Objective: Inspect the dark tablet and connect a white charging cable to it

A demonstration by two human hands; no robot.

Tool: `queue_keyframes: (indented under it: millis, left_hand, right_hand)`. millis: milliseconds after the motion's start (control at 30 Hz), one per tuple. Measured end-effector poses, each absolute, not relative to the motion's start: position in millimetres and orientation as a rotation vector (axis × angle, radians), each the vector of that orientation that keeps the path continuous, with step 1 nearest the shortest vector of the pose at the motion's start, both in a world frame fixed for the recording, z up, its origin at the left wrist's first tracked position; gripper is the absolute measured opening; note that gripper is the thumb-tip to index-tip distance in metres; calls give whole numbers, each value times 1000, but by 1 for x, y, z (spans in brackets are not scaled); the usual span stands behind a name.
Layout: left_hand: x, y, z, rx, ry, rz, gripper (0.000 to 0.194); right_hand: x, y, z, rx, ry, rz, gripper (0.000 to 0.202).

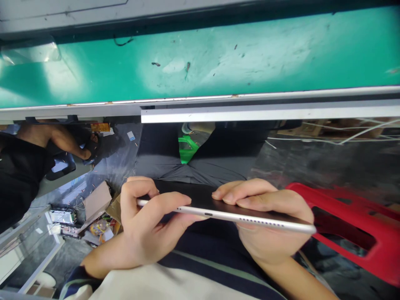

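Observation:
A thin silver-edged tablet (262,221) is held level above my lap, its edge with a port and speaker holes towards the camera and its dark face up. My left hand (153,225) grips its left end, with fingers curled over the top and the thumb along the edge. At the right end my right hand (271,221) has its fingers lying on the dark face and its palm beneath. The underside of the tablet is hidden.
A green-topped workbench (218,58) with a pale metal edge runs across in front. A red plastic chair (371,225) stands at the right. On the left are a seated person's leg (65,139) and an open cardboard box (98,200) with parts on the floor.

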State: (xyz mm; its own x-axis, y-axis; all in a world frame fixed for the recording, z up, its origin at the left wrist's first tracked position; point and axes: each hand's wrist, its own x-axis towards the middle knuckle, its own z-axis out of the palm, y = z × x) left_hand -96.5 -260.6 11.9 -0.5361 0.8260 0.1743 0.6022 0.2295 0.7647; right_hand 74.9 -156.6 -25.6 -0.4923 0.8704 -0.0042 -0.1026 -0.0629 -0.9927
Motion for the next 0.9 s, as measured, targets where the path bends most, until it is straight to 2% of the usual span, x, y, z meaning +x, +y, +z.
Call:
queue_keyframes:
  millis: [300,533,900]
  left_hand:
    - [-96,-261,12,1323,2227,1209,16]
    - [-97,-261,13,1345,2212,1192,14]
    - [-93,-259,12,1316,2244,1206,14]
  right_hand:
    - [74,-156,-24,-872,-1446,1659,19]
    - [74,-156,-26,-865,-1441,1654,11]
    - [74,-154,-26,-866,-1437,1648,19]
